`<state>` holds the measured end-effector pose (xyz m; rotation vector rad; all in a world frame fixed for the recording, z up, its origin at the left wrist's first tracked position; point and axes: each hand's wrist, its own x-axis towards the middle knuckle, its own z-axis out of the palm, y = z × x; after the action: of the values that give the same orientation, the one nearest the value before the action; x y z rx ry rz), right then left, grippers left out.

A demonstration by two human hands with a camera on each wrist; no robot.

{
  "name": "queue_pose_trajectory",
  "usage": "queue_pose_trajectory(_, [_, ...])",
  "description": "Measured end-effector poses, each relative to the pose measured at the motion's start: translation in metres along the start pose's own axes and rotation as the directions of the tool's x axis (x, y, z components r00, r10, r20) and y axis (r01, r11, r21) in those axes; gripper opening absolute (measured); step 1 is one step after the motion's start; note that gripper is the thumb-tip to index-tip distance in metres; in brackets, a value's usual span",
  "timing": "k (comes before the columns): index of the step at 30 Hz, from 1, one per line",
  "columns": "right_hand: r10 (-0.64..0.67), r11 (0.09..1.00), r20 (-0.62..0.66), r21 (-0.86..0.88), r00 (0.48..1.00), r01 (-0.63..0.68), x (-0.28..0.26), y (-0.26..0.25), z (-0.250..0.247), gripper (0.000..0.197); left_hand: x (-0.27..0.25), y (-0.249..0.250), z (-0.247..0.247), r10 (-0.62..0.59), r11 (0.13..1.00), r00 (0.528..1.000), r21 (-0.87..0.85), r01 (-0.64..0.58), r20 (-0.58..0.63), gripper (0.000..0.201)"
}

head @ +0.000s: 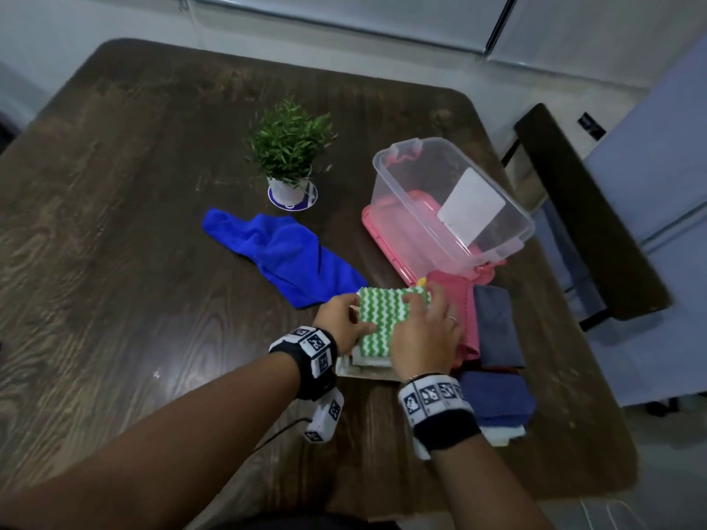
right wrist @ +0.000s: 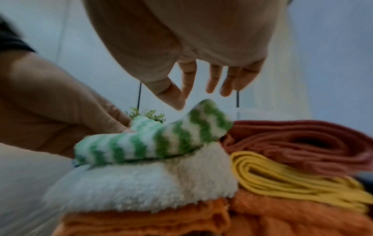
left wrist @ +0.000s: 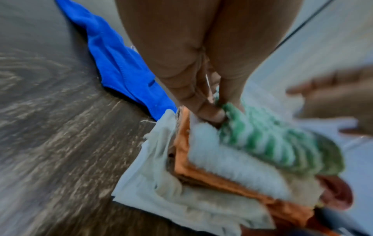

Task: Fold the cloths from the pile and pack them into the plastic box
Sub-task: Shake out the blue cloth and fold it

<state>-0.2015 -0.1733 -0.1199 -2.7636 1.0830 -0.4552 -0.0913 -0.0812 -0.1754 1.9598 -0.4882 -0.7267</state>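
Observation:
A folded green-and-white zigzag cloth (head: pixel 382 319) (left wrist: pixel 272 140) (right wrist: pixel 153 140) lies on top of a stack of folded cloths, a fluffy white one (right wrist: pixel 141 185) and an orange one (right wrist: pixel 145 223) below it. My left hand (head: pixel 354 319) (left wrist: pixel 212 111) pinches the cloth's left edge. Over its right side my right hand (head: pixel 424 311) (right wrist: pixel 193 94) has straight, spread fingers, just above the cloth in the right wrist view. An unfolded blue cloth (head: pixel 283 258) (left wrist: pixel 121 63) lies on the table. The clear plastic box (head: pixel 401 177) stands empty and tilted on its pink lid (head: pixel 386 239).
Folded pink (head: pixel 465 319), grey (head: pixel 497 327) and dark blue (head: pixel 497 399) cloths lie right of the stack; yellow (right wrist: pixel 282 175) and rust-red (right wrist: pixel 302 143) ones show beside it. A potted plant (head: pixel 290 147) stands behind the blue cloth. A dark chair (head: pixel 585 208) is at the table's right edge.

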Motion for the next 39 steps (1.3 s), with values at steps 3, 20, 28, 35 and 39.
queue_pose_trajectory(3, [-0.227, 0.962, 0.204, -0.104, 0.952, 0.252, 0.004, -0.010, 0.027, 0.044, 0.007, -0.003, 0.006, 0.061, 0.995, 0.994, 0.086, -0.053, -0.093, 0.018])
queue_pose_trajectory(20, [-0.242, 0.950, 0.440, -0.072, 0.865, 0.302, 0.000, 0.006, 0.063, 0.061, 0.042, -0.063, -0.071, -0.060, 0.502, 0.998, 0.863, 0.052, -0.025, 0.027])
queue_pose_trajectory(28, [-0.250, 0.961, 0.421, -0.006, 0.872, 0.278, 0.004, -0.011, 0.029, 0.060, 0.022, -0.061, -0.094, 0.091, 0.665, 0.984, 0.745, 0.056, -0.155, 0.017])
queue_pose_trajectory(35, [-0.349, 0.914, 0.217, 0.292, 0.912, 0.280, 0.003, -0.064, 0.001, 0.059, -0.006, -0.011, -0.142, 0.361, 0.860, 0.874, 0.478, -0.178, -0.326, 0.011])
queue_pose_trajectory(39, [-0.403, 0.775, 0.213, 0.597, 0.890, 0.208, -0.001, -0.111, -0.020, 0.074, -0.031, 0.018, -0.164, 0.475, 0.824, 0.863, 0.430, -0.369, -0.170, 0.001])
